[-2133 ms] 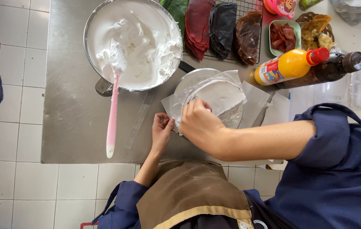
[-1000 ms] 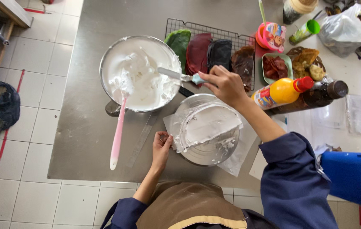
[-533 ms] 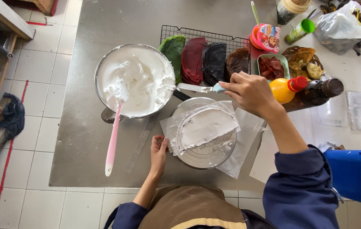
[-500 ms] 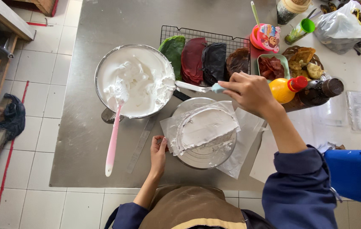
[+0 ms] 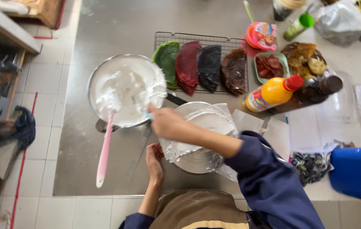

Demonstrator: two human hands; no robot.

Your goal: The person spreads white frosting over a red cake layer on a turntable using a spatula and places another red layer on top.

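Far left of frame: tiled floor with a dark cloth (image 5: 24,127) lying beside a wooden shelf unit.

Left-centre: metal bowl (image 5: 100,70) of white cream on the steel table (image 5: 117,25). Pink-handled spatula (image 5: 103,152) stands in the cream, handle leaning out over the bowl's lower rim toward the bottom of the frame.

Centre: right hand (image 5: 168,123) sits at the bowl's lower-right rim, closed round a thin tool. Only a pale bit of handle shows at the fist; blade not visible, so I can't tell what the tool touches. Forearm and blue sleeve cross over the round turntable (image 5: 197,159).

Lower centre: left hand (image 5: 154,159) is at the turntable's left edge, fingers curled against the edge of the cream-covered round layer (image 5: 208,123). Grip or just resting: can't tell.

The layer lies on the turntable, just right of the bowl, white cream over its top.

Upper centre: wire rack (image 5: 201,38) holding four folded crepes in a row: green, red, black, brown.

Right of rack: pink lidded cup, small green tray of red slices, plate of fried food.

Right-centre: yellow squeeze bottle (image 5: 271,93) with red cap lying on its side, dark bottle behind it.

Lower right: blue container (image 5: 354,174) at the frame edge.
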